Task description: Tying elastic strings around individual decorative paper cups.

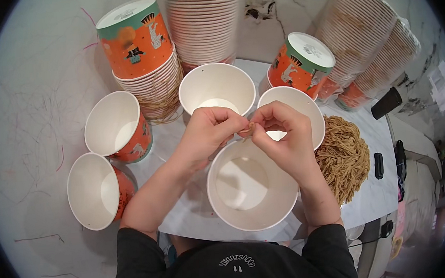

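Observation:
My left hand [209, 132] and my right hand [288, 139] meet above the far rim of a large white-lined paper bucket [285, 202]. Both are closed in a pinch, fingertips nearly touching, on a thin tan cord [248, 132]. Whether that cord passes through the bucket's wall is hidden by the fingers. Just behind my hands stand two more open buckets, one at centre [216, 82] and one to the right [309, 108], partly covered by my right hand. A heap of tan cords [343, 158] lies beside my right forearm.
At left, two orange-printed buckets [119, 123] [93, 191] lean open. Behind them a nested stack [139, 46] has cords draped down its side. Tall bucket stacks [205, 25] [358, 34] stand at the back. An upside-down bucket [300, 62], a black cup [386, 103] and a small black object [379, 166] are at right.

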A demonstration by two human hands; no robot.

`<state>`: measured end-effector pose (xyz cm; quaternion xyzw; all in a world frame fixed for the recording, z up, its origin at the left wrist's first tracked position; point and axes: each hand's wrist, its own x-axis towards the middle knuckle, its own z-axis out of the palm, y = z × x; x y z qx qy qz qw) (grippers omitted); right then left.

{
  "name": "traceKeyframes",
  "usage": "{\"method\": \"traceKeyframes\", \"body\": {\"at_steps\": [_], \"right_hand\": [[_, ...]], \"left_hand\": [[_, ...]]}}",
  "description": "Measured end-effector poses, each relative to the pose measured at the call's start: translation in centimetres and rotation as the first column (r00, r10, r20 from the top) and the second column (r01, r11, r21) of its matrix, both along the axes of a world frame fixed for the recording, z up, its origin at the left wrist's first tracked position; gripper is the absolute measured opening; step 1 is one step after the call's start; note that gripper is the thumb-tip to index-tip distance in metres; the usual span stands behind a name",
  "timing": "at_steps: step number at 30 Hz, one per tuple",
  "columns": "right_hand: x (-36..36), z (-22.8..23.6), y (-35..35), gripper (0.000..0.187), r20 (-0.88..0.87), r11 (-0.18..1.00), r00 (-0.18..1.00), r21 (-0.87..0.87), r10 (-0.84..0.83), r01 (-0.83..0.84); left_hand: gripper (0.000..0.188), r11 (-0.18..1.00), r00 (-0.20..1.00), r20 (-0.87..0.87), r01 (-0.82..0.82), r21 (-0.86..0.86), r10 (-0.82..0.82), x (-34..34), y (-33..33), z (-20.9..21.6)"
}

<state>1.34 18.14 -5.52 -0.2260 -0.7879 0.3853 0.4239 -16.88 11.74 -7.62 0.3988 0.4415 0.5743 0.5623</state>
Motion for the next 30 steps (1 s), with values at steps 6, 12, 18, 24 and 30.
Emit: {"method": "traceKeyframes", "body": {"at_steps": [6, 12, 18, 24, 30], "right_hand": [[0.3, 0.3, 0.2, 0.011, 0.012, 0.998, 0.999, -0.055, 0.044, -0.043], [0.7, 0.4, 0.9, 0.010, 0.008, 0.971, 0.987, -0.181, 0.162, -0.158], [0.9, 0.6, 1.1, 0.009, -0.042, 0.902, 0.957, -0.325, 0.286, -0.284], [0.7, 0.6, 0.9, 0.008, -0.028, 0.909, 0.957, -0.303, 0.290, -0.285], [0.6, 0.5, 0.9, 0.008, -0.051, 0.906, 0.955, -0.306, 0.291, -0.292]], "left_hand": [[0.011, 0.996, 0.997, -0.024, 0.077, -0.041, -0.078, -0.5, -0.2, 1.0], [0.013, 0.994, 0.995, 0.012, 0.100, -0.051, -0.100, -1.0, -0.2, 1.1], [0.016, 0.987, 0.987, -0.027, 0.160, -0.025, -0.161, -2.2, -0.2, 1.9], [0.015, 0.989, 0.988, -0.060, 0.143, -0.027, -0.144, -2.1, -0.4, 1.8], [0.016, 0.989, 0.984, -0.096, 0.144, -0.041, -0.147, -1.8, -0.8, 2.8]]}}
